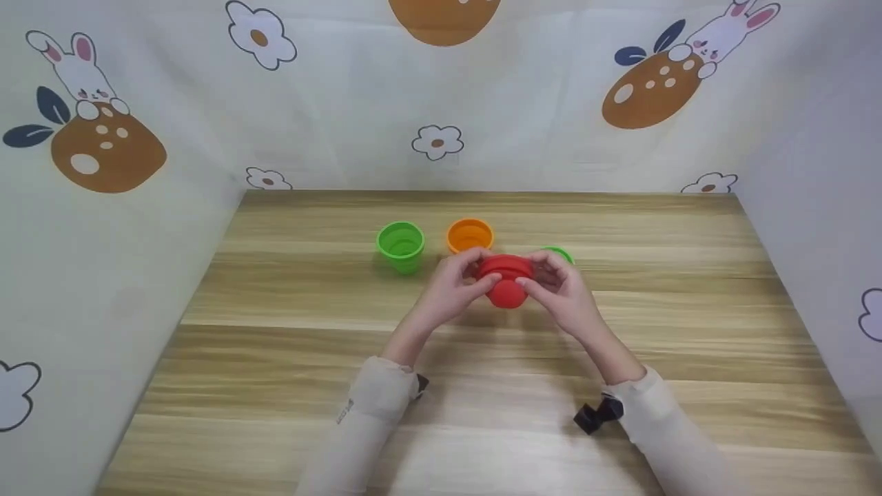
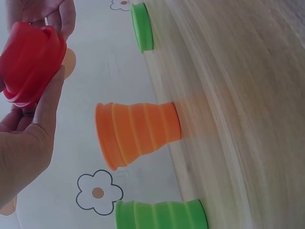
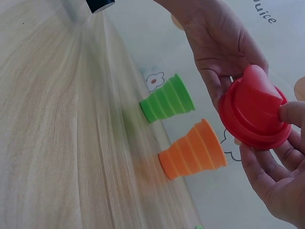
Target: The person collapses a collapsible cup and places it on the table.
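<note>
A red collapsible cup (image 1: 508,293) is held above the table between both hands, its folded rings partly pushed together and its base bulging unevenly. My left hand (image 1: 446,288) grips its left side, thumb on the bulging part and fingers behind the rim. From the other side my right hand (image 1: 570,296) pinches it the same way. In the right wrist view the red cup (image 3: 255,112) shows a dented, tilted base above a wide rim. Behind the hands stand an extended orange cup (image 1: 470,233) and, left of it, an extended green cup (image 1: 401,241).
A flattened green cup (image 2: 142,27) lies on the table to the right of the orange one, partly hidden by my right hand in the head view. The wooden table (image 1: 275,386) meets patterned cloth walls (image 1: 344,103) at the back and sides.
</note>
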`<state>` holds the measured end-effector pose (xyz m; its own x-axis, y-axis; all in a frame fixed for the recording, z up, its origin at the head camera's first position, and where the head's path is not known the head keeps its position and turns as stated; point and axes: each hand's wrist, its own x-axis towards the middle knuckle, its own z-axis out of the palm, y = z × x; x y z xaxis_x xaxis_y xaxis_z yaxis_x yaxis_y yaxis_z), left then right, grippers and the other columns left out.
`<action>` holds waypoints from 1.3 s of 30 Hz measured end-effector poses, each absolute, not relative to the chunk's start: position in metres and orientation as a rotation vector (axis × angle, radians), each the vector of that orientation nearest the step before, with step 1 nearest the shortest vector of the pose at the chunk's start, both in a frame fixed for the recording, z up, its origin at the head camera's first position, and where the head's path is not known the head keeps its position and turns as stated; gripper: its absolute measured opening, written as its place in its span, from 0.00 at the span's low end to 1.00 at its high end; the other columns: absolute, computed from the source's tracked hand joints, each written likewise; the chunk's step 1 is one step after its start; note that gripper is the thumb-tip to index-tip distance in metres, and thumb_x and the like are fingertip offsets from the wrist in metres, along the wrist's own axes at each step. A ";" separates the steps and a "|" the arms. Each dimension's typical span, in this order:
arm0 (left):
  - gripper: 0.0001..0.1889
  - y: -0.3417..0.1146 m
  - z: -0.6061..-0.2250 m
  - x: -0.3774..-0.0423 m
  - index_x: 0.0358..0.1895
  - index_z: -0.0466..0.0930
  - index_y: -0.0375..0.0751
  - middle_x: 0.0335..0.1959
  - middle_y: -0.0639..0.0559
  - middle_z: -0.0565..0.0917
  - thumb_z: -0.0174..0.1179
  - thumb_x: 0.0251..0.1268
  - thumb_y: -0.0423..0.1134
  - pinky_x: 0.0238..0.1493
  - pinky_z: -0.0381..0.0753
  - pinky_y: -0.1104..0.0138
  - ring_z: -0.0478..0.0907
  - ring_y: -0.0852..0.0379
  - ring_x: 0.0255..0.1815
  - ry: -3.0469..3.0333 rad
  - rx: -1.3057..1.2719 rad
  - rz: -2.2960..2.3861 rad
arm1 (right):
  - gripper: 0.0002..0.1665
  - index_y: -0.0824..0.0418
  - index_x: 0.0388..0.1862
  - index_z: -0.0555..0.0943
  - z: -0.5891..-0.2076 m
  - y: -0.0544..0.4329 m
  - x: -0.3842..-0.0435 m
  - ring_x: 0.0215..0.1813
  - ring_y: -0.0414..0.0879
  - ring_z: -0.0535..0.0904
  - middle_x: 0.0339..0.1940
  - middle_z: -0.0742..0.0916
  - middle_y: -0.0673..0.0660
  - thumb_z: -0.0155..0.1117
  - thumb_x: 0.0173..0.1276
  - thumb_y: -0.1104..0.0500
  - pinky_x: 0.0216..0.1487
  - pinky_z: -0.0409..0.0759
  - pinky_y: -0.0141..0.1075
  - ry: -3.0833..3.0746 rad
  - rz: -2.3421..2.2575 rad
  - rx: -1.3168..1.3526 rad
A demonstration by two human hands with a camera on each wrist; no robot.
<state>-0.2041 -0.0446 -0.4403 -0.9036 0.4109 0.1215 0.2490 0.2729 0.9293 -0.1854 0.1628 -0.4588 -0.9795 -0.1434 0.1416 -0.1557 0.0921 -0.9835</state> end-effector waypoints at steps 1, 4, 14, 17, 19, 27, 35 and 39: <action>0.12 -0.044 -0.440 -0.204 0.51 0.80 0.35 0.43 0.42 0.84 0.63 0.68 0.35 0.52 0.83 0.65 0.81 0.52 0.44 2.392 0.625 1.700 | 0.19 0.71 0.55 0.77 -0.459 0.163 -0.185 0.48 0.40 0.84 0.44 0.86 0.50 0.66 0.66 0.69 0.53 0.83 0.28 -2.320 2.078 0.325; 0.13 -0.044 -0.440 -0.205 0.52 0.80 0.35 0.44 0.41 0.85 0.63 0.68 0.35 0.48 0.85 0.67 0.82 0.52 0.43 2.391 0.614 1.703 | 0.19 0.71 0.56 0.77 -0.460 0.165 -0.185 0.49 0.40 0.84 0.45 0.86 0.50 0.65 0.67 0.69 0.53 0.83 0.28 -2.325 2.086 0.344; 0.14 -0.045 -0.440 -0.203 0.53 0.80 0.37 0.45 0.41 0.85 0.63 0.68 0.37 0.45 0.87 0.68 0.83 0.52 0.41 2.379 0.580 1.725 | 0.21 0.72 0.59 0.76 -0.458 0.168 -0.185 0.50 0.40 0.82 0.49 0.86 0.54 0.64 0.67 0.71 0.54 0.83 0.27 -2.339 2.113 0.369; 0.14 -0.045 -0.441 -0.203 0.54 0.80 0.37 0.45 0.42 0.85 0.63 0.69 0.38 0.47 0.87 0.67 0.84 0.52 0.43 2.375 0.572 1.726 | 0.21 0.71 0.59 0.76 -0.457 0.168 -0.184 0.49 0.40 0.82 0.50 0.86 0.57 0.64 0.67 0.70 0.51 0.84 0.28 -2.344 2.109 0.346; 0.14 -0.045 -0.441 -0.203 0.54 0.80 0.37 0.46 0.42 0.85 0.62 0.69 0.39 0.47 0.87 0.66 0.84 0.52 0.44 2.362 0.563 1.726 | 0.21 0.71 0.58 0.77 -0.457 0.167 -0.184 0.48 0.40 0.83 0.50 0.85 0.58 0.64 0.67 0.71 0.49 0.85 0.28 -2.342 2.098 0.335; 0.14 -0.047 -0.439 -0.201 0.57 0.77 0.35 0.49 0.39 0.83 0.55 0.72 0.33 0.51 0.87 0.63 0.82 0.50 0.50 2.229 0.600 1.766 | 0.18 0.72 0.54 0.78 -0.458 0.165 -0.184 0.43 0.39 0.83 0.43 0.87 0.55 0.66 0.65 0.72 0.44 0.85 0.27 -2.308 2.029 0.309; 0.17 -0.049 -0.439 -0.201 0.58 0.76 0.33 0.51 0.37 0.82 0.52 0.66 0.28 0.53 0.86 0.61 0.82 0.46 0.53 2.186 0.666 1.784 | 0.17 0.71 0.53 0.79 -0.458 0.165 -0.184 0.42 0.38 0.83 0.44 0.87 0.64 0.66 0.65 0.71 0.44 0.84 0.26 -2.312 1.983 0.319; 0.17 -0.048 -0.439 -0.202 0.58 0.76 0.33 0.52 0.37 0.82 0.53 0.67 0.28 0.54 0.86 0.61 0.82 0.45 0.53 2.200 0.676 1.790 | 0.16 0.71 0.53 0.79 -0.458 0.164 -0.184 0.42 0.38 0.83 0.44 0.88 0.63 0.65 0.66 0.71 0.44 0.84 0.26 -2.303 1.968 0.333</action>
<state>-0.2015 -0.0482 -0.4394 -0.8686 0.4827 0.1119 0.2077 0.1497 0.9667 -0.1842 0.1643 -0.4585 -0.9719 -0.1044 0.2111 -0.2248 0.1440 -0.9637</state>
